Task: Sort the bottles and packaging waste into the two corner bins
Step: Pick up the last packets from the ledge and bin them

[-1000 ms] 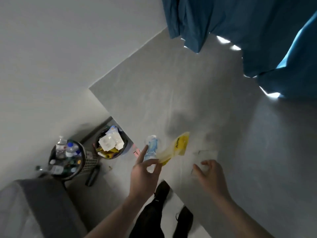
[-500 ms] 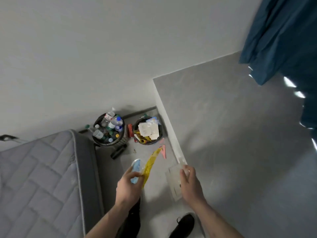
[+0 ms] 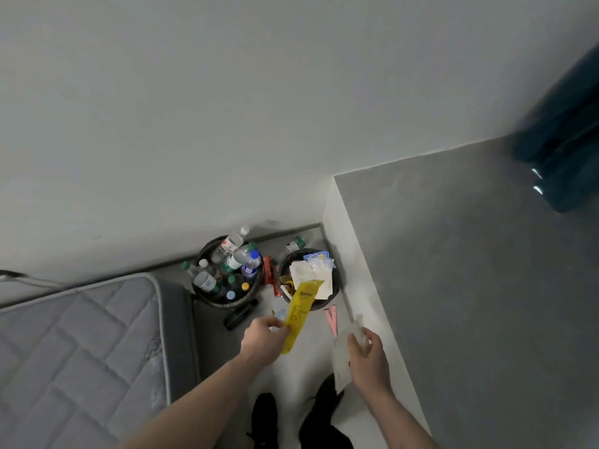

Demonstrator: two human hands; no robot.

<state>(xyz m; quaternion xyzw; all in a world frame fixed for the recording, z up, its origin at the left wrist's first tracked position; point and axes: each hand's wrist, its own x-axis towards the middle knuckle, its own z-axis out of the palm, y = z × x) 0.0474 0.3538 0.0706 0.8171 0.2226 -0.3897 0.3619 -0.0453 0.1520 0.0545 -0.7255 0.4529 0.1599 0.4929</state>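
Observation:
Two round dark bins stand in the room's corner. The left bin [image 3: 207,298] is heaped with plastic bottles; the right bin [image 3: 336,291] holds paper and plastic wrappers. My left hand [image 3: 262,340] grips a long yellow wrapper [image 3: 298,314] together with a small clear bottle [image 3: 280,315], mostly hidden behind my fingers. The wrapper's tip reaches over the right bin's near rim. My right hand [image 3: 368,354] holds a pale translucent package [image 3: 343,354] just to the right, above the floor.
A grey quilted mattress [image 3: 81,345] fills the lower left. A grey counter surface [image 3: 470,286] borders the right. On the floor lie a black bottle [image 3: 240,314], pink scraps [image 3: 331,319], a red wrapper [image 3: 268,273] between the bins and a bottle [image 3: 293,244] behind them. My black shoes [image 3: 265,419] stand below.
The view has swung left and closed in on the bins. Both hands have come forward toward them, still gripping the same items; the yellow wrapper now overlaps the right bin's rim.

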